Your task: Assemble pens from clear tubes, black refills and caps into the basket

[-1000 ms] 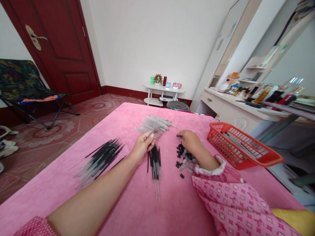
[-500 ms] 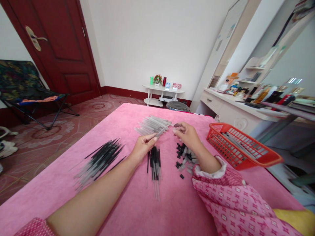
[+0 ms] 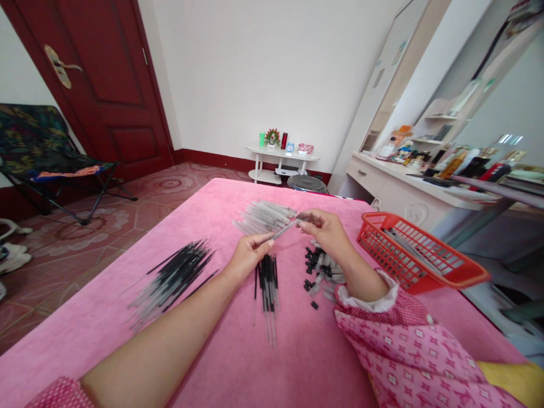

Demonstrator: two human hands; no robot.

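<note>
**Two-handed hold on a slender tube above a pink cloth**

Between the thumb and fingers of your left hand (image 3: 251, 250) is gripped a slender tube (image 3: 284, 230), grey and translucent, slanting up over the cloth toward your right hand (image 3: 325, 229). Your right thumb and fingertips are closed on a small piece (image 3: 298, 220) at the tube's far end; they cover most of it, so you cannot make out its shape or whether it is seated on the tube. The tube's near end is lost inside your left grip.

Just beyond lies a heap of pale tubes (image 3: 257, 218), smooth and frosted, the individual pieces blurring together. Below your left hand, which hides its upper edge, runs a narrow bundle of black-and-clear rods (image 3: 267, 283); a larger bundle (image 3: 172, 283) fans out left of your forearm. Short cylinders (image 3: 314, 260), some black, some translucent, are scattered under your right wrist, which conceals part of them.

Farther right, a red-orange plastic basket (image 3: 408, 263) with latticed walls holds long grey pieces, only partly visible. The plush pink cloth (image 3: 246, 351) and your printed right sleeve (image 3: 395, 340) are cut off at the bottom edge.
</note>
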